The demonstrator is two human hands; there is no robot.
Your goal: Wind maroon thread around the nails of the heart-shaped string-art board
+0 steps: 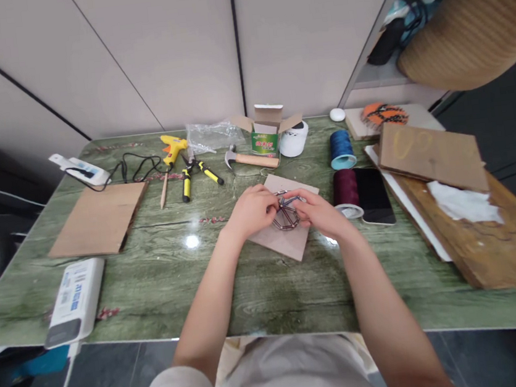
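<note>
A round, spoked frame of thin, dark metal pieces (286, 220) is over a small beige board (282, 243) at the middle of the table. My left hand (254, 209) is at the frame's left side, its fingers curled in against the rim. From the right, my right hand (313, 209) pinches the frame's upper right part between thumb and fingers. Both hands hide some of the frame, and the fine detail at the fingertips is too small to make out.
Behind the board lie a claw hammer (254, 160), pliers (185, 185), a yellow glue gun (173, 148) and an opened green box (265, 142). Right are blue thread (341, 145), maroon thread (346, 189), a phone (374, 196) and stacked boards (431, 158). Cardboard (100, 219) lies left.
</note>
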